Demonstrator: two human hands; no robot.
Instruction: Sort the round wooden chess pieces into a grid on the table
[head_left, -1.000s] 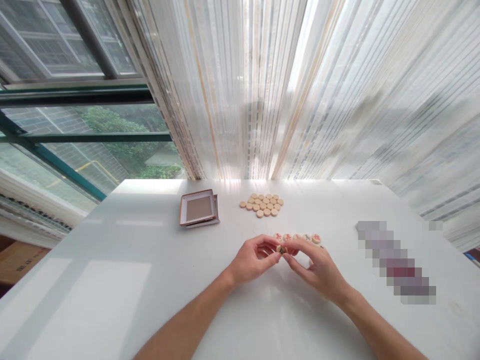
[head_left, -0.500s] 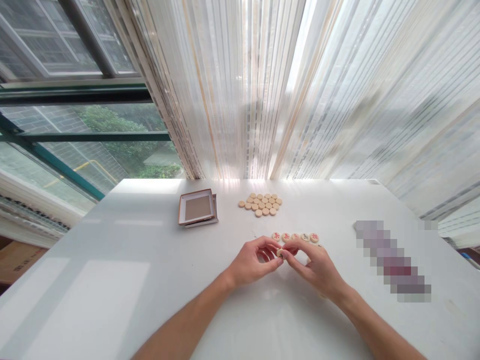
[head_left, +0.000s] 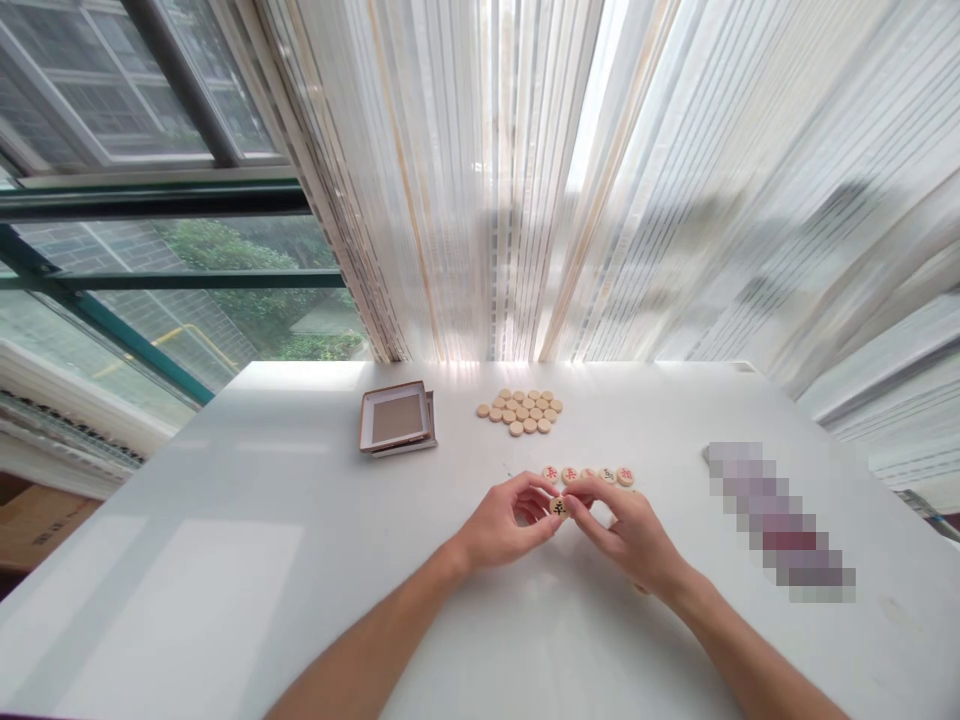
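Between the fingertips of both hands is a round wooden Chinese chess piece (head_left: 559,508) with a black character on its face. My left hand (head_left: 506,520) pinches it from the left, fingers curved. From the right, my right hand (head_left: 626,525) holds it with thumb and fingers. Just beyond the hands lies a row of face-up pieces (head_left: 625,476), most with red characters and one with a black one. Part of another piece (head_left: 641,590) shows beneath my right wrist; other pieces under that hand are mostly hidden.
Farther back, several blank-side-up pieces (head_left: 528,404) lie grouped on the white table (head_left: 225,600). An open shallow box (head_left: 397,418) sits to their left. At the right is a pixelated, blurred-out object (head_left: 780,525). A curtain (head_left: 510,200) and a window stand behind the table.
The held chess piece has turned so its black character now faces me more fully. Both hands stay in nearly the same place; the view has shifted slightly.
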